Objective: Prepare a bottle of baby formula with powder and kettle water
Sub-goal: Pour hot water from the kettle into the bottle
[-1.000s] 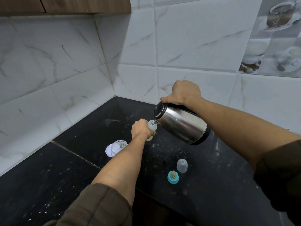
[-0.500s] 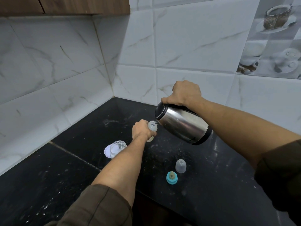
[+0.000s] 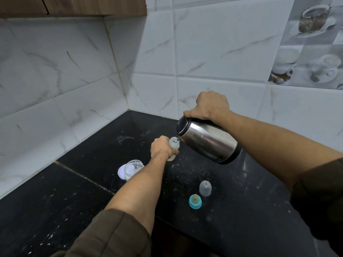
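My left hand (image 3: 161,148) grips a small clear baby bottle (image 3: 174,143) standing on the black counter (image 3: 241,210). My right hand (image 3: 211,105) holds the handle of a steel kettle (image 3: 207,141), tilted so that its spout sits right over the bottle's open mouth. A thin stream runs from the spout into the bottle. A clear powder jar (image 3: 133,168) with white powder sits beside its white lid (image 3: 121,171), left of my forearm. The teal teat ring (image 3: 195,201) and the clear dome cap (image 3: 205,188) lie on the counter nearer to me.
White marble-look tiles form a wall corner behind the counter. A wooden cabinet (image 3: 74,5) hangs at the upper left. Speckles of powder are scattered over the counter surface. The counter's front edge runs below the teat ring.
Hardly anything differs: the kettle stays tilted over the bottle, and both hands keep their grip in the same place.
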A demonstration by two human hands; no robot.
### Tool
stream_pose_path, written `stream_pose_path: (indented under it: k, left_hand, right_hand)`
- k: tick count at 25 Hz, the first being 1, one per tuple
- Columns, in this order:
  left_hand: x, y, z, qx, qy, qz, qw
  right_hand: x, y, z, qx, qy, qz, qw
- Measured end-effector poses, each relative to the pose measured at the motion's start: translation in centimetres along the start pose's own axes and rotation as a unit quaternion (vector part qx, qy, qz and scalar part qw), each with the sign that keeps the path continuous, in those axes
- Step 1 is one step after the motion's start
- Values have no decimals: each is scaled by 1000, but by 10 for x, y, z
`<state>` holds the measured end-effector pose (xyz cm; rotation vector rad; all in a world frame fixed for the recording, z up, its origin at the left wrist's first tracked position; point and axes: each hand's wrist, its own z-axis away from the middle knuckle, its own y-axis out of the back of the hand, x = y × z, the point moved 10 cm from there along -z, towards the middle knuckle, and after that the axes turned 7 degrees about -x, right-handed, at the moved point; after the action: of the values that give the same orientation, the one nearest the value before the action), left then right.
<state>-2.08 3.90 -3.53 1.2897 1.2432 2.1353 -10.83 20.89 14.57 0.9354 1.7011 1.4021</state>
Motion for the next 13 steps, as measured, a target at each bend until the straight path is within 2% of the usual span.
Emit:
stream_pose_path:
  k: [13]
  left_hand:
    - [2, -6, 0, -12, -4, 3, 1000]
  right_hand:
    - [3, -3, 1, -3, -3, 14, 1000]
